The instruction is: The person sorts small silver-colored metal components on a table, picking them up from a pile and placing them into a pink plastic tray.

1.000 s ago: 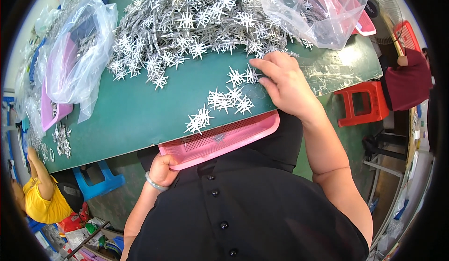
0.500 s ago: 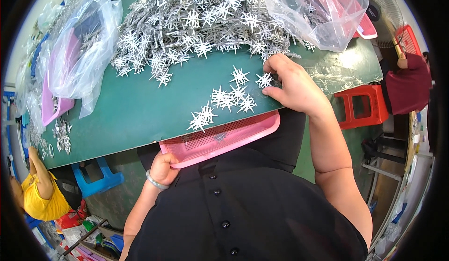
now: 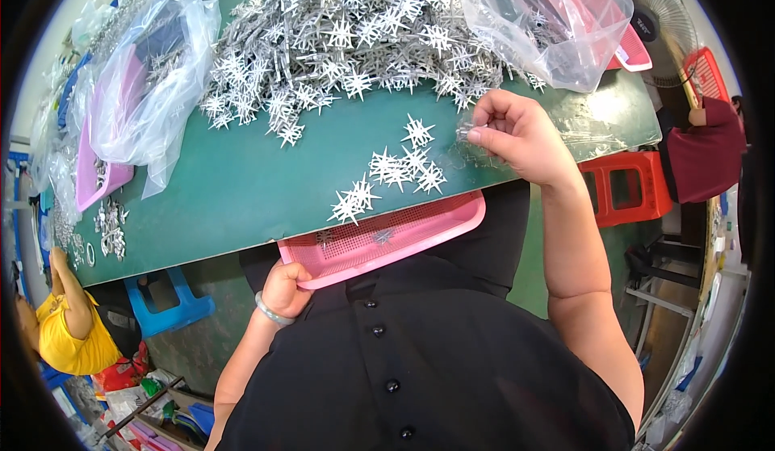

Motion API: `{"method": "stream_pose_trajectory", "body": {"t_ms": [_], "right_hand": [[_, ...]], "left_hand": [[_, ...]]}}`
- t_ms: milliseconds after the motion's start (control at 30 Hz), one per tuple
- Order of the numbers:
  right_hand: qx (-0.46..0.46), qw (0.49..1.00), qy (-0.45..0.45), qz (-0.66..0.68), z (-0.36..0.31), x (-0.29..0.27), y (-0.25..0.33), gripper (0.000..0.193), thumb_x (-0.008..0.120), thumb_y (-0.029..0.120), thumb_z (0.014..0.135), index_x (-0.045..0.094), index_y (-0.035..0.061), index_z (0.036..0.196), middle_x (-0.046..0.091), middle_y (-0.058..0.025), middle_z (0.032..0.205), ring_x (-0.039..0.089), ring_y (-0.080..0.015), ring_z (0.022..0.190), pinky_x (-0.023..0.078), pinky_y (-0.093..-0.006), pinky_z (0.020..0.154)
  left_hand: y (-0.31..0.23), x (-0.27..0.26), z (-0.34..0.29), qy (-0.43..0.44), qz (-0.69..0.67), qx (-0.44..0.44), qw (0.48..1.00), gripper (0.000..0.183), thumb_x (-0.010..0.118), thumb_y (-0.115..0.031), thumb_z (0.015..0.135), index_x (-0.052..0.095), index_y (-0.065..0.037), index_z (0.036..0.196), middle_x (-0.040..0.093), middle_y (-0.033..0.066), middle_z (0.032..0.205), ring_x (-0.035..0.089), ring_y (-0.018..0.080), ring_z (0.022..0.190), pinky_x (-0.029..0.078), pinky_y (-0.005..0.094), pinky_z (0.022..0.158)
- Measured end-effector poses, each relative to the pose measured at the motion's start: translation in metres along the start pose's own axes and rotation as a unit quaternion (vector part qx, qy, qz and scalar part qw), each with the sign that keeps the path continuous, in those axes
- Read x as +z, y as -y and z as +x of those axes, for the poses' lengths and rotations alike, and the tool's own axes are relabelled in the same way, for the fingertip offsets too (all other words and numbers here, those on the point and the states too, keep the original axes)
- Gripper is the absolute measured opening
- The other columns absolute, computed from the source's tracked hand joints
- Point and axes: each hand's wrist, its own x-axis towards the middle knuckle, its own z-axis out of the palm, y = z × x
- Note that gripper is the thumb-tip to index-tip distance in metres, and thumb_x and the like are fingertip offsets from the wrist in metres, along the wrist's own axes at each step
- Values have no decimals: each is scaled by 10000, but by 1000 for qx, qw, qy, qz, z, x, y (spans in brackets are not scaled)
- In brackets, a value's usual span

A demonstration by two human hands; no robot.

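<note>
My left hand grips the near left rim of a pink perforated basket that rests on my lap, partly under the table edge. Two grey star-shaped pieces lie inside it. Above the green table, my right hand pinches one spiky metal star piece, blurred by motion, between thumb and fingers. Just left of that hand, several loose star pieces lie on the tabletop. A large heap of the same silvery pieces covers the far middle of the table.
Clear plastic bags with bins stand at the far left and far right. Small metal parts lie near the left edge. A blue stool, a red stool, a fan and two people surround the table.
My right hand has closed on the star piece and lifted it off the table, a little to the right. My left hand keeps its grip on the basket.
</note>
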Motion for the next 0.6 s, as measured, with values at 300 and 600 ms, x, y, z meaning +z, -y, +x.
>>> {"method": "stream_pose_trajectory", "body": {"t_ms": [300,600], "right_hand": [[14,874,-20,485,-11,44,-21,81,555,-6,851,514,22,914,623,-127,825,626,-158,656,517,-234,545],[22,866,-33,499,-9,54,-16,100,585,9,840,498,20,888,608,-112,809,632,-176,692,518,-253,575]], "left_hand": [[1,-6,2,15,0,-3,1000,558,408,78,591,496,28,1139,561,116,1101,533,266,1050,396,386,962],[1,-5,0,20,-9,-7,1000,564,414,93,584,495,24,1138,551,107,1110,514,253,1073,391,350,952]]}}
